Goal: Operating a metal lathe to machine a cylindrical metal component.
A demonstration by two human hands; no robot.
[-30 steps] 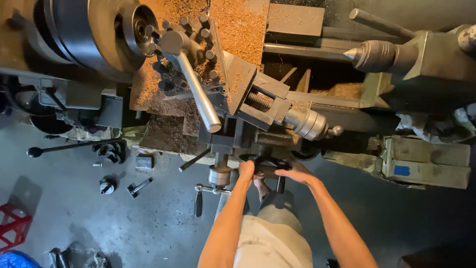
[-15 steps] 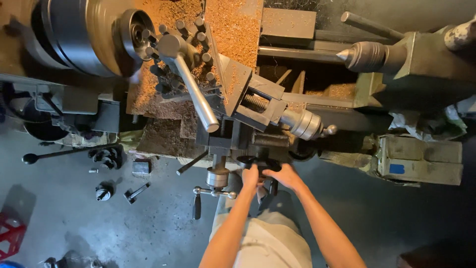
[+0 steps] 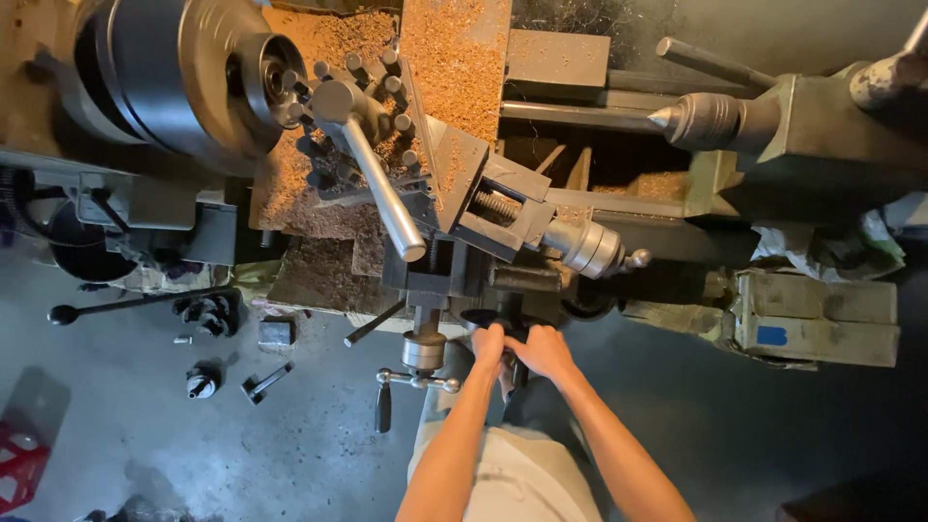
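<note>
- The person is standing at a metal lathe, and both hands are resting on the dark handwheel [image 3: 503, 324] at the front of the carriage, just right of the small crank handle [image 3: 411, 379].
- The left hand [image 3: 488, 346] is gripping the wheel rim with its fingers closed on it; the right hand [image 3: 546, 353] is lying just beside it, fingers also wrapped on the wheel.
- To do this step well, I think the wheel is needing a slow, even turn, with the hands taking over from each other so the carriage is not jerking.
- The eyes should be watching the tool post [image 3: 372, 106], which is sitting near the chuck [image 3: 266, 77] among brown chips [image 3: 454, 39].
- The long tool post lever [image 3: 382, 184] is sticking out toward the person, so the arms should be staying low, away from it.
</note>
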